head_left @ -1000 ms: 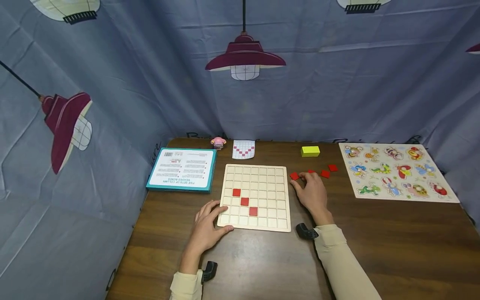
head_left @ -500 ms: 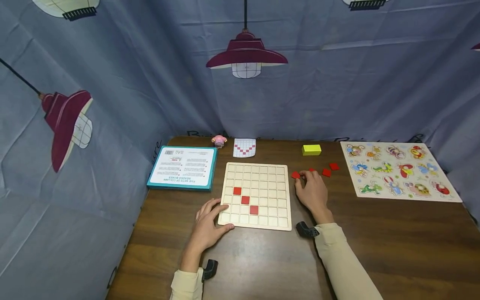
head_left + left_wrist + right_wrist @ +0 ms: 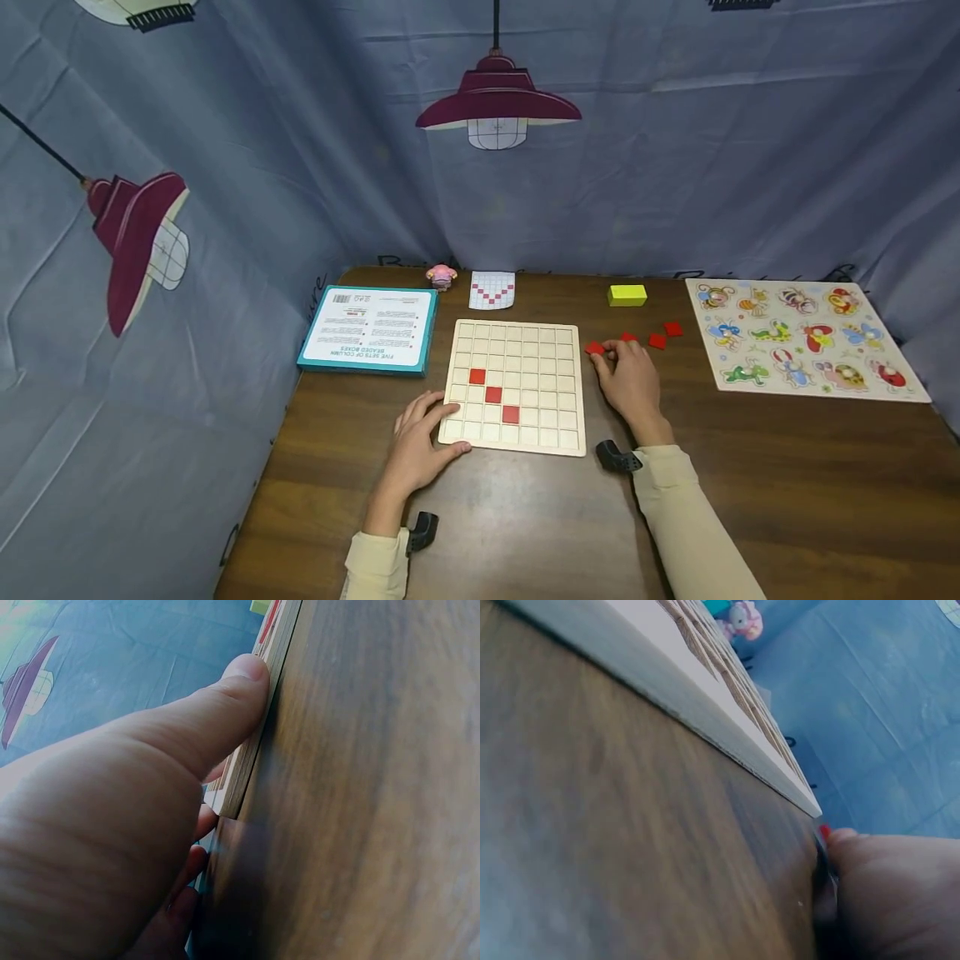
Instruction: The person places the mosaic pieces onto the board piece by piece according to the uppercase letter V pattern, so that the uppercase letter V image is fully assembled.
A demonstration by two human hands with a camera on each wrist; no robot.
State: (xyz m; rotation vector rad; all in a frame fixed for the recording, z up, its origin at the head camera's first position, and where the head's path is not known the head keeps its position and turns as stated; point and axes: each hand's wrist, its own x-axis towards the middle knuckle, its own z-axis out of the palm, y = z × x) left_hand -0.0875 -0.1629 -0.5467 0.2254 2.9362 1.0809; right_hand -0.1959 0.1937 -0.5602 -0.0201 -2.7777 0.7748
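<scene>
A pale wooden grid board [image 3: 536, 383] lies on the table with three red squares [image 3: 493, 395] in a diagonal row. At its near left corner rests my left hand [image 3: 416, 446], thumb on the near edge, fingers fairly straight along the left side. The left wrist view shows the thumb [image 3: 244, 675] against the board's edge. Right of the board, my right hand [image 3: 630, 379] has thumb and index finger bent at a red square tile [image 3: 594, 347], seemingly pinching it; the exact contact is partly hidden. More red tiles [image 3: 657, 342] lie just beyond the fingers.
A small pattern card [image 3: 492, 290] and a pink figurine [image 3: 441, 277] stand behind the board. The teal-edged box [image 3: 367, 329] is at the left. A yellow block [image 3: 627, 295] and a board of insect pictures [image 3: 806, 342] are at the back right.
The right thumb has shifted a little right, closer to the index finger at the red tile. The left hand stays at the board's corner. The head view has tilted slightly down.
</scene>
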